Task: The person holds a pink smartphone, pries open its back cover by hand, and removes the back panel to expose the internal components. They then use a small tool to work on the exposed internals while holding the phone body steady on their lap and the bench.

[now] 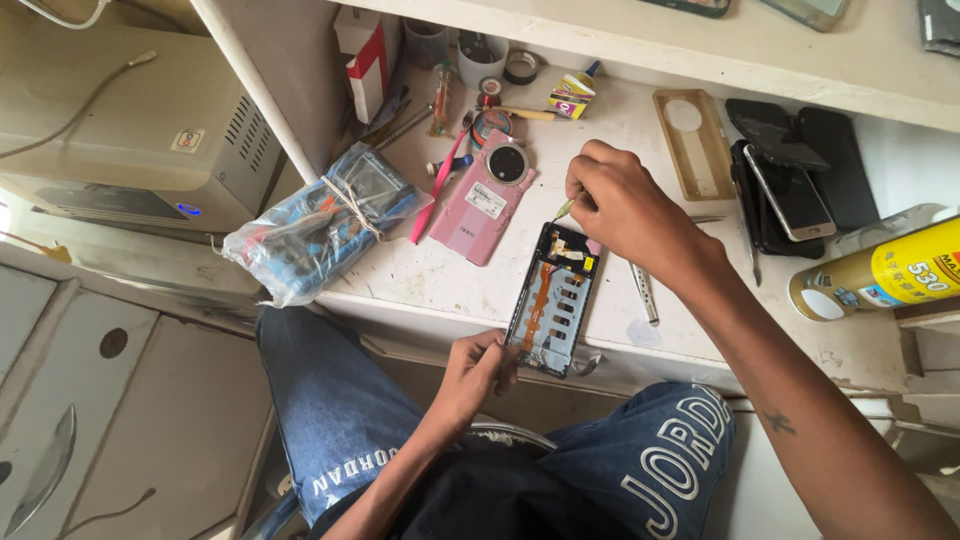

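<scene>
1 yellow spray can [880, 275] lies right of the opened phone [555, 298]

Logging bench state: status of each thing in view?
Phone frame: opened, internals exposed, flat on bench edge.
Pink back cover: detached, lying beside frame.
Left hand: gripping frame's lower edge.
Right hand: pinching small tool at frame's top.
Spray can: lying sideways.

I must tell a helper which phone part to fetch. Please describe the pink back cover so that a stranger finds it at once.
Start at the white workbench. Left of the opened phone that both hands work on lies the pink back cover, flat, beside a pink toothbrush. It alone is pink with a big round black camera ring at its top and a white sticker.
</scene>
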A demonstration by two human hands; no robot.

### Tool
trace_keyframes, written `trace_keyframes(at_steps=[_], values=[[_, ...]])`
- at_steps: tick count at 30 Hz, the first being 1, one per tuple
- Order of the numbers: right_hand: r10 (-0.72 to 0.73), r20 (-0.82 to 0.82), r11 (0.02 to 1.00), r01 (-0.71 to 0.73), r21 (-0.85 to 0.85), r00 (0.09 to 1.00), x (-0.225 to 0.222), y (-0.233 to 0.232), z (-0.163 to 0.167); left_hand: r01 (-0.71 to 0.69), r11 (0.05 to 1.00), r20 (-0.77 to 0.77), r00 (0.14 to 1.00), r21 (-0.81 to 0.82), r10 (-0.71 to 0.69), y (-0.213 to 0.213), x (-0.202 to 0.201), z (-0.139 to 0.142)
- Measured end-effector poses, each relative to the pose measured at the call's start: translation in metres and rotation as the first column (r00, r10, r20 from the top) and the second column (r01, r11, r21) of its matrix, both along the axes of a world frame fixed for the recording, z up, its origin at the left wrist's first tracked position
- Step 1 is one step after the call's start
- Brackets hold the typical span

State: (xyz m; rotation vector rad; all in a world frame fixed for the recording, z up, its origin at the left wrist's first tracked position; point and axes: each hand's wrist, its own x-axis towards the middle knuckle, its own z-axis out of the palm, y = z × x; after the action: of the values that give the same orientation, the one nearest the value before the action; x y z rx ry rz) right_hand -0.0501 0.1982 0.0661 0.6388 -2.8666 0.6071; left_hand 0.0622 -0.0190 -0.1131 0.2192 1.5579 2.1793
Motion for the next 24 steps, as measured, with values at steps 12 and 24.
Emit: trace_keyframes(at_steps=[12,24], values=[[-0.027,0.025,0.999,0.026,0.02,0.999,0.003,-0.006,0.006,0.001,0.999,0.016,1.0,0.032,-0.002,0.0,0.0,-0.003],[-0.046,0.058,0.998,0.043,0.051,0.997,0.008,-0.013,0.013,-0.007,1.0,0.016,1.0,0.018,0.006,0.0,0.0,-0.002]])
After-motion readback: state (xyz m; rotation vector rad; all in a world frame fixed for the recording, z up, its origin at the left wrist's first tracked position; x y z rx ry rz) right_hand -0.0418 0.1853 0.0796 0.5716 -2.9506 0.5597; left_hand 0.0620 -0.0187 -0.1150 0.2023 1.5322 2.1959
